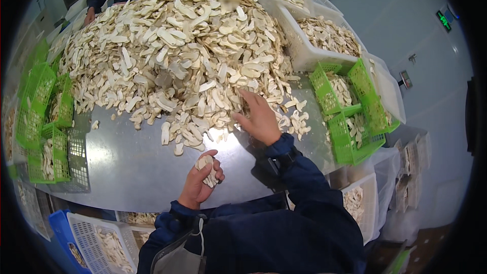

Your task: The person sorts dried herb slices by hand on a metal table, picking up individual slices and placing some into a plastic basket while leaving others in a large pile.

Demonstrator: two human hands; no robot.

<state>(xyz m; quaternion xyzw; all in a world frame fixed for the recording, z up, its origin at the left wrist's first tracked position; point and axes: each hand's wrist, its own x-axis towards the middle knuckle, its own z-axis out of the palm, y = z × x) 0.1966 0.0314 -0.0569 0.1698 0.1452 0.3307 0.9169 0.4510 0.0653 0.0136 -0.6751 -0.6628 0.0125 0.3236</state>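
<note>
We've got a curved, shiny grey metal table [122, 172], far side buried. The heap of flat, pale dried slices [152, 35] covers it; a hazy patch near the top, can't make it out. At far right, a white plastic crate [304, 56] of slices hems it in. White perforated basket [86, 218] below the near edge, cut off by the frame. Green perforated plastic baskets flank us, left [62, 161] and right [362, 153], limiting sideways reach. Co-worker's hand [90, 16] at the heap's far left, partly hidden. Our open room: bare metal between heap and near edge. Right hand [261, 119] at the heap's near right edge, thumb spread from fingers; fingertip contact, can't tell. Left hand [195, 185] near the table's near edge, fingers curled, thumb pressing a small stack of slices [205, 165], partly hidden.
</note>
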